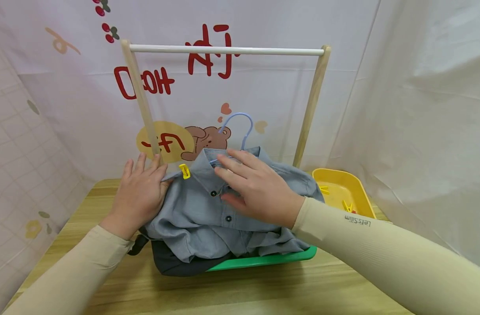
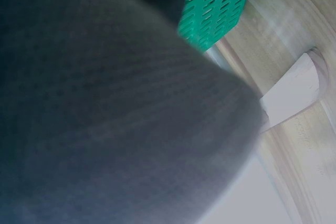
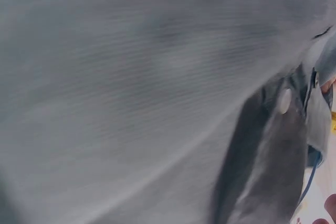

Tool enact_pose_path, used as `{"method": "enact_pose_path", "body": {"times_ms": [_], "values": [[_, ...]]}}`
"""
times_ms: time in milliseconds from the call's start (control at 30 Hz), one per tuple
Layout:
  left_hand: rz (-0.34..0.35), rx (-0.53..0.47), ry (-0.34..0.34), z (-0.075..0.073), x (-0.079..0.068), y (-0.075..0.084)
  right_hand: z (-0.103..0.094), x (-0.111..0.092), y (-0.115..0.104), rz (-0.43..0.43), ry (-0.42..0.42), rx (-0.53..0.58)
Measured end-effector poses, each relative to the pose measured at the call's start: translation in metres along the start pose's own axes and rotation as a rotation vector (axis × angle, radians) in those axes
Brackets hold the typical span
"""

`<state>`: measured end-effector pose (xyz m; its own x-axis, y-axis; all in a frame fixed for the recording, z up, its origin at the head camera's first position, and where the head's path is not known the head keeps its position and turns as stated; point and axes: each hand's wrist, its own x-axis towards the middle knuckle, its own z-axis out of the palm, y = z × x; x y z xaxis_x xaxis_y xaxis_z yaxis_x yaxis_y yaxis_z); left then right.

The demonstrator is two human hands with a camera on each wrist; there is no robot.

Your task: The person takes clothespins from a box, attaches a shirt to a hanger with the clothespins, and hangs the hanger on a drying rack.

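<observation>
A blue-grey button-up shirt is on a light blue hanger, its hook standing up behind the collar. My left hand holds the shirt's shoulder at the left, fingers spread upward, the thumb hidden by cloth. Just right of it, a yellow clothespin sits on the shoulder near the collar. In front of the collar and buttons is my right hand, its fingers extended and pointing left. Close shirt cloth fills most of the right wrist view, and dark cloth blocks much of the left one.
Beneath the shirt, a green basket with dark clothing stands on the wooden table. Behind rises a rack with a white bar and wooden posts. A yellow tray with several clothespins lies at right.
</observation>
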<state>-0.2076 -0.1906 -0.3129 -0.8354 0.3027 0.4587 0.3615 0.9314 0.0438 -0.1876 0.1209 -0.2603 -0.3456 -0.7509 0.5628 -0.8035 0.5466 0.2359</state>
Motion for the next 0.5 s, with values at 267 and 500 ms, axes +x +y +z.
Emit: {"method": "enact_pose_path", "body": {"times_ms": [267, 500], "values": [[-0.007, -0.013, 0.002, 0.000, -0.001, -0.002, -0.007, -0.024, 0.018, 0.023, 0.005, 0.000], [-0.016, -0.028, -0.007, 0.002, -0.001, -0.003, -0.015, -0.048, 0.037, 0.059, 0.023, -0.001]]}}
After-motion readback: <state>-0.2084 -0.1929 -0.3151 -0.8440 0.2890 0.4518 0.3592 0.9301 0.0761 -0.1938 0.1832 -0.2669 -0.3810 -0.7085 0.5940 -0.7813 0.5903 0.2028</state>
